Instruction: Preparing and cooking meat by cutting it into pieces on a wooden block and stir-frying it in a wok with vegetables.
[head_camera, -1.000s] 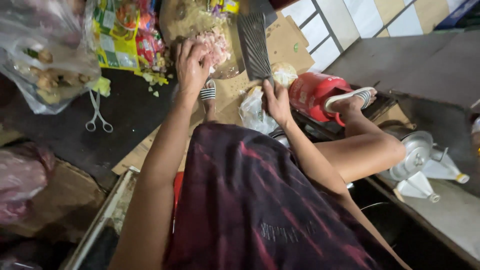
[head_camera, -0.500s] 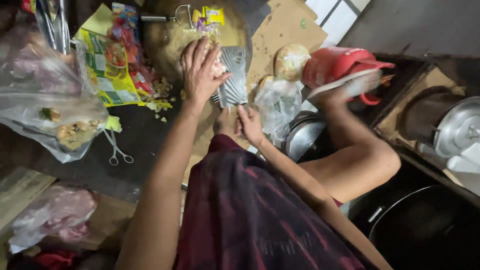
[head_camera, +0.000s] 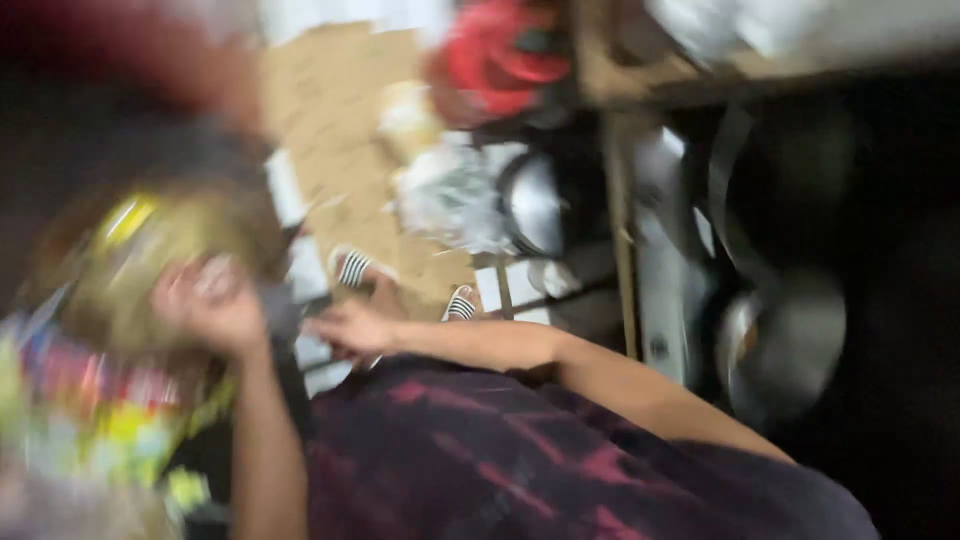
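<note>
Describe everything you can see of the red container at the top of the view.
The red container sits at the top centre, heavily motion-blurred. It looks like glossy red plastic with a dark patch near its upper right. It lies at the far end of the brown cardboard, just above a crumpled clear plastic bag. Neither hand touches it. Its exact shape and pose cannot be told.

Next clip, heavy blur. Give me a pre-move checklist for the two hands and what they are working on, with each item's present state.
1. Left hand in view: ok, raised over the round board.
2. Right hand in view: ok, low, near the striped sandals.
3. What the left hand grips: cannot tell, too blurred.
4. Cleaver position: cannot tell; only a dark shape between the hands.
5. Right fingers clear of any blade: cannot tell.
6. Picture sharp enough to judge contact: not ok.
</note>
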